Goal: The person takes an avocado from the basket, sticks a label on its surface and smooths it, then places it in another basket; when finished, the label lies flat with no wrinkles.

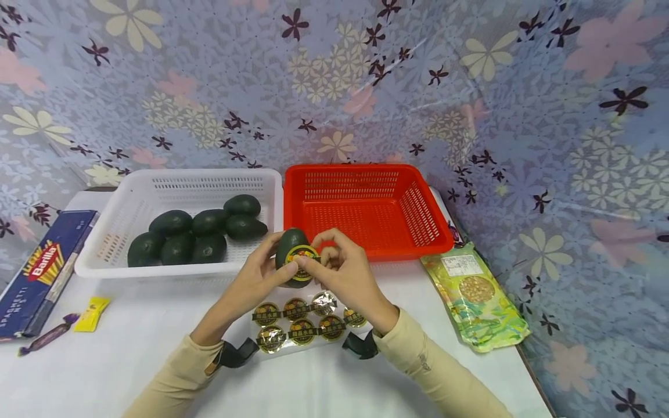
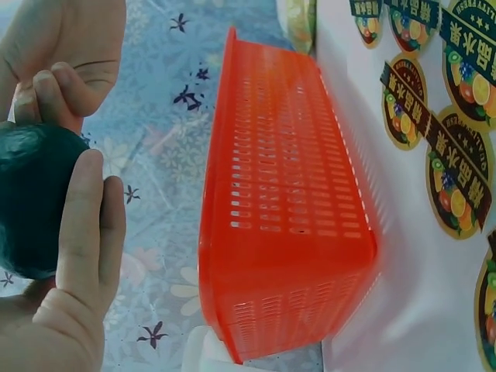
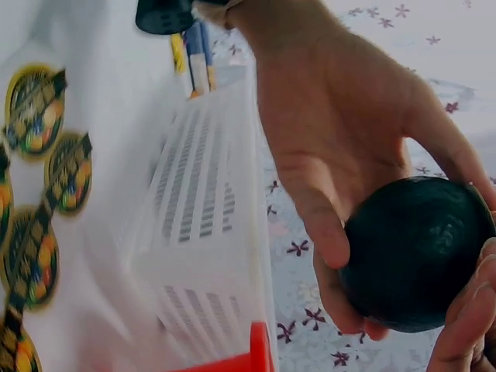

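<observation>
My left hand (image 1: 259,273) grips a dark green avocado (image 1: 292,239) upright above the table, its fingers wrapped round the far side, as the right wrist view shows. A round black-and-gold fruit sticker (image 1: 304,252) lies on the avocado's near face. Both thumbs rest on this sticker. The right hand (image 1: 349,271) holds the avocado's right side, fingers curled beside it and thumb on the front. Below the hands lies a sheet of similar round stickers (image 1: 301,331). In the left wrist view the avocado (image 2: 31,201) hides part of the right hand.
A white basket (image 1: 177,271) with several avocados (image 1: 211,222) stands at the back left. Beside it is a red basket (image 1: 366,255). A green-yellow bag (image 1: 473,299) lies right; a blue spaghetti box (image 1: 47,267), a yellow packet (image 1: 91,314) and a wrapped candy (image 1: 49,337) lie left.
</observation>
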The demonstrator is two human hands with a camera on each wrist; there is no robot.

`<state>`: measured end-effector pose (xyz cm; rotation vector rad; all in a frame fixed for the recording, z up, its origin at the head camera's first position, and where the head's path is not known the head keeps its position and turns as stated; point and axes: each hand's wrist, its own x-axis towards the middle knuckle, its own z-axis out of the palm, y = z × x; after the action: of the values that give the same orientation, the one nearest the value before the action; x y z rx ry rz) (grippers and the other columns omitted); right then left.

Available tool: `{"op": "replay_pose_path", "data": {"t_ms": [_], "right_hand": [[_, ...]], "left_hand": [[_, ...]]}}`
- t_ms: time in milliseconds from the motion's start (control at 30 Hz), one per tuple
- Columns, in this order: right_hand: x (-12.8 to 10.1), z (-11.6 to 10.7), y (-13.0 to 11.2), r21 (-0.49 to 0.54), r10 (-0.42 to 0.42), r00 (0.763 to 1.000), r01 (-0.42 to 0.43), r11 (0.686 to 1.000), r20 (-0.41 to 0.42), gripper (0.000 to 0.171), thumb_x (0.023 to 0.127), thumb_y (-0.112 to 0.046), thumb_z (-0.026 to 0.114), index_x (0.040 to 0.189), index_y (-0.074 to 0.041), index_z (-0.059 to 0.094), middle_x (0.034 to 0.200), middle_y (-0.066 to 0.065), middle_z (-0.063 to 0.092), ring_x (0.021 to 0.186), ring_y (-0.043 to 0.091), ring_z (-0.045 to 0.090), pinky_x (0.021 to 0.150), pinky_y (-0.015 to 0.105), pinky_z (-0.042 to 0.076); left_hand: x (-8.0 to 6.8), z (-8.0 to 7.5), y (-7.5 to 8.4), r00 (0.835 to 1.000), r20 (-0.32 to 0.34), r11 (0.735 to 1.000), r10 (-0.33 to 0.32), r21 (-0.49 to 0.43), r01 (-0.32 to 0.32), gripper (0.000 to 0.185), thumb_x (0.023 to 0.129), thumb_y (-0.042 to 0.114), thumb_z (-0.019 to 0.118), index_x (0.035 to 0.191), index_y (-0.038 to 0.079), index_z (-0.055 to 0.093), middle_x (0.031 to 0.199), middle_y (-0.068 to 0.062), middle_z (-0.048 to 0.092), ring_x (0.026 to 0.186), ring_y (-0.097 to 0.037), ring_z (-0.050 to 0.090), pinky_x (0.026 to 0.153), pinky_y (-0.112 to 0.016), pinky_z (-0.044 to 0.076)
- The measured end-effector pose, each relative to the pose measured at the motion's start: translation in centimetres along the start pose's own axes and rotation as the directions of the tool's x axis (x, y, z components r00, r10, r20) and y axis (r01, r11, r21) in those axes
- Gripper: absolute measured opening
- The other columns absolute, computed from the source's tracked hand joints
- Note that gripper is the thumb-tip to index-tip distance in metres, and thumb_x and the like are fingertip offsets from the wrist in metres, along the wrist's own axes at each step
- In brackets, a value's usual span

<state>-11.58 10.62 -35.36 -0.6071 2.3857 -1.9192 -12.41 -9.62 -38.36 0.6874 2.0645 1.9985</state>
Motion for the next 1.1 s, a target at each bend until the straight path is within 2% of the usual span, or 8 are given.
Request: {"op": "replay_pose_path", "data": {"t_ms": [200,400,600,700,867,1000,1100], "right_hand": [[0.2,-0.3,0.4,0.178,0.073,0.994,-0.086,0.98,0.081,0.018,0.094,-0.013,0.069,0.098,-0.008,0.052,0.059,-0.001,0.052,0.053,0.01,0.048,0.049,0.021,0.042],[0.3,-1.0,0.7,0.292,0.115,0.979,-0.161,0.943,0.169,0.016,0.096,-0.016,0.067,0.095,-0.011,0.051,0.058,-0.004,0.051,0.053,0.01,0.045,0.05,0.02,0.041],[1.3,-1.6,1.8,0.289,0.122,0.955,-0.201,0.936,0.27,0.017,0.093,-0.013,0.068,0.088,-0.012,0.052,0.058,-0.007,0.048,0.054,0.009,0.044,0.052,0.02,0.039],[1.7,-1.6,2.4,0.289,0.11,0.948,-0.2,0.936,0.3,0.014,0.096,-0.013,0.066,0.089,-0.012,0.053,0.06,-0.006,0.049,0.055,0.008,0.045,0.053,0.02,0.04],[1.7,-1.5,2.7,0.254,0.097,0.965,-0.161,0.954,0.245,0.015,0.101,-0.022,0.061,0.093,-0.011,0.055,0.063,-0.005,0.052,0.056,0.009,0.048,0.055,0.02,0.045],[1.6,-1.2,2.6,0.174,0.109,0.974,-0.145,0.974,0.201,0.023,0.095,-0.025,0.069,0.091,-0.012,0.051,0.067,-0.004,0.052,0.057,0.011,0.05,0.054,0.023,0.046],[1.6,-1.2,2.6,0.16,0.101,0.969,-0.139,0.977,0.225,0.025,0.093,-0.022,0.071,0.089,-0.012,0.049,0.068,-0.003,0.051,0.058,0.012,0.05,0.054,0.023,0.045]], "left_hand": [[-0.3,-0.1,-0.3,0.999,0.028,0.999,0.024,-0.025,-0.024,0.057,0.1,0.02,0.059,0.15,0.007,0.035,0.137,-0.022,0.047,0.112,-0.012,0.064,0.092,-0.027,0.058],[-0.2,-0.2,-0.2,0.998,0.058,0.999,0.04,-0.036,-0.038,0.056,0.101,0.021,0.058,0.149,0.004,0.036,0.134,-0.021,0.049,0.109,-0.01,0.065,0.091,-0.028,0.058],[-0.5,-0.6,-0.4,0.997,0.074,0.999,0.022,-0.038,-0.019,0.057,0.101,0.021,0.054,0.151,0.001,0.034,0.132,-0.017,0.052,0.109,-0.009,0.064,0.09,-0.028,0.058],[-0.5,-0.7,-0.8,0.997,0.077,0.996,-0.007,-0.085,0.014,0.059,0.102,0.023,0.051,0.153,0.002,0.029,0.128,-0.01,0.055,0.107,-0.009,0.065,0.087,-0.03,0.059],[0.0,-0.8,-1.2,0.998,0.064,0.987,-0.029,-0.154,0.039,0.058,0.102,0.026,0.052,0.151,0.007,0.027,0.124,-0.003,0.058,0.104,-0.012,0.067,0.086,-0.034,0.06],[0.0,-0.8,-1.3,0.999,0.046,0.994,-0.012,-0.105,0.017,0.053,0.101,0.022,0.054,0.147,0.005,0.032,0.125,-0.003,0.059,0.105,-0.011,0.068,0.085,-0.033,0.06],[-0.1,-0.9,-1.2,0.999,0.034,0.997,0.007,-0.08,-0.004,0.054,0.1,0.018,0.055,0.147,0.003,0.033,0.125,-0.003,0.06,0.108,-0.01,0.066,0.086,-0.032,0.06]]}}
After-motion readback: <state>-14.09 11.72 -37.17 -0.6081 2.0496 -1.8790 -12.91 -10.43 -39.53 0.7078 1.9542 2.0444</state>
